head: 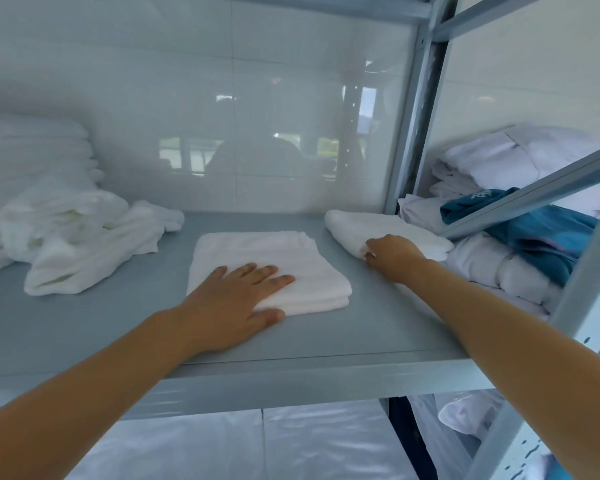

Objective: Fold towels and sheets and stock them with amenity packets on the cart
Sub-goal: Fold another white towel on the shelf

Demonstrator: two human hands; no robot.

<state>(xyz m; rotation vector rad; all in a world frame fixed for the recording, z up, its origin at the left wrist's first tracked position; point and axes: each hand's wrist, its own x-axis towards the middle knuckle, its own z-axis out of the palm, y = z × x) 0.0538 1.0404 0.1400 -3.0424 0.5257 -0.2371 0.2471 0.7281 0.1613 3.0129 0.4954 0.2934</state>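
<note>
From the head camera, your left hand (234, 299) lies flat, fingers straight, pressing the near left part of a folded white towel (274, 265) in the middle of the grey shelf (84, 334). At about two o'clock from that towel, well apart from it, your right hand (392, 256) reaches a second folded towel (388, 226); its fingers curl over the towel's near edge and seem to pinch it, though the fingertips are hidden.

So two towels look folded. At about nine to ten o'clock from the centre towel sits a heap of crumpled white towels (80, 237), which I judge to be still waiting. Behind them, at the far left, stands a neat white stack (35, 150).

Beyond the steel upright (416, 126), at three o'clock, lie white linens (520, 157) with a blue cloth (548, 233) among them, loosely piled. No amenity packets show anywhere, so stocking them looks undone. By my reading you are early to midway.
</note>
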